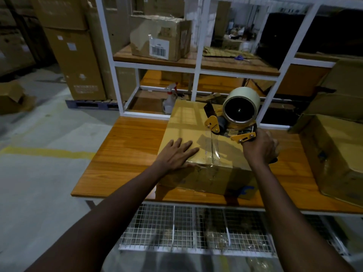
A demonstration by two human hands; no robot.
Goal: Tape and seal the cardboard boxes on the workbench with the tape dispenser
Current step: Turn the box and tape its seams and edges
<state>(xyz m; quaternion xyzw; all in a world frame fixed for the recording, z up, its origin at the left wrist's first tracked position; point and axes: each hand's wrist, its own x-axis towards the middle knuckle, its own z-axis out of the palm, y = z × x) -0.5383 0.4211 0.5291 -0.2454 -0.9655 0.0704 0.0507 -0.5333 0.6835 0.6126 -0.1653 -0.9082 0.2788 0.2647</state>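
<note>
A closed cardboard box (188, 120) lies lengthwise on the wooden workbench (129, 150). My left hand (176, 154) rests flat on the box top near its front left corner, fingers spread. My right hand (259, 148) grips the handle of a yellow tape dispenser (233, 118) with a pale tape roll, held above the right side of the box. A strip of clear tape (213, 152) runs from the dispenser down along the box's centre seam and over its front edge.
A second, larger cardboard box (337, 158) sits at the right end of the bench. A white shelf frame (196, 65) stands behind, holding a labelled carton (161, 38), a spray bottle (170, 99) and scissors (240, 57). A wire-mesh shelf (196, 228) lies under the bench.
</note>
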